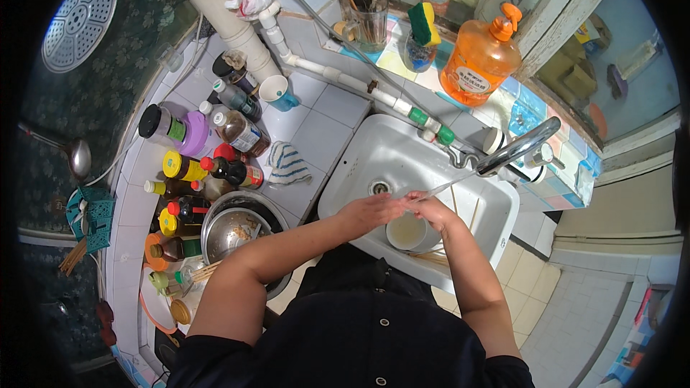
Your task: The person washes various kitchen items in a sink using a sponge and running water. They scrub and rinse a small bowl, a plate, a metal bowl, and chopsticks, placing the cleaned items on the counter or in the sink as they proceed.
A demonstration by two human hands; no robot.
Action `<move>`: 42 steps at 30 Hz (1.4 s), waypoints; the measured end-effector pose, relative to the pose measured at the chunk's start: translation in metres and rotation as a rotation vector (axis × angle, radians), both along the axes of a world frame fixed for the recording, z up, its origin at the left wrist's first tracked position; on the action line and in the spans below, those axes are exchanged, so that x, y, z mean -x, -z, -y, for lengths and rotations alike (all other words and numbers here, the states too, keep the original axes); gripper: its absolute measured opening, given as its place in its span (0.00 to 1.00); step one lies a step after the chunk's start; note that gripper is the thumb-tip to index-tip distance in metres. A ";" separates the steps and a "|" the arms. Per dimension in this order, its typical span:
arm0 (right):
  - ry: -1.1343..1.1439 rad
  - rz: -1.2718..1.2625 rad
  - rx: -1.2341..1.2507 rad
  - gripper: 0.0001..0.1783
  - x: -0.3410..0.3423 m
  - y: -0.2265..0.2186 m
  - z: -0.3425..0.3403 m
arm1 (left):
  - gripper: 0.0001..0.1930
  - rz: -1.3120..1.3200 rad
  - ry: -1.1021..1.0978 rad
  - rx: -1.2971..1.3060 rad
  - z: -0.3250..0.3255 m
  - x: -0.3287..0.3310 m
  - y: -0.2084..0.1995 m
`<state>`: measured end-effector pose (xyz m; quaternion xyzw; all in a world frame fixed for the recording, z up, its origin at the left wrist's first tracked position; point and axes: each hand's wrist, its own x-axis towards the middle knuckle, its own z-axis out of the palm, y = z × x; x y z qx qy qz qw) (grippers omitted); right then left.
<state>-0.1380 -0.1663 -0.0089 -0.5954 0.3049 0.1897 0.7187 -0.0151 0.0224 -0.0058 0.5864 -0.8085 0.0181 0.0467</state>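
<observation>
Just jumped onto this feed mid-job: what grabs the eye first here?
The two hands, left hand and right hand, meet over the white sink, under water running from the chrome tap, above a pale bowl. A big orange soap bottle stands on the ledge behind. Left of the sink, sauce bottles crowd the tiled counter beside a steel bowl.

— What is the person wearing?
— A dark navy short-sleeved garment (374, 330) with small round buttons (385, 322) down the front; both forearms are bare below the sleeves.
</observation>
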 end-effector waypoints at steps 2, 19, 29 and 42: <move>0.065 0.061 -0.177 0.05 0.006 -0.007 0.003 | 0.26 -0.013 -0.011 -0.014 0.001 0.000 -0.009; 0.185 0.191 0.101 0.10 -0.006 0.001 -0.009 | 0.25 -0.122 -0.114 0.034 0.003 0.002 -0.026; 0.357 0.035 -0.193 0.10 -0.017 0.018 -0.010 | 0.22 0.154 -0.310 -0.271 -0.011 -0.043 -0.023; 0.711 -0.080 -0.310 0.15 0.036 0.066 -0.018 | 0.14 0.166 -0.987 -0.626 -0.045 -0.172 0.016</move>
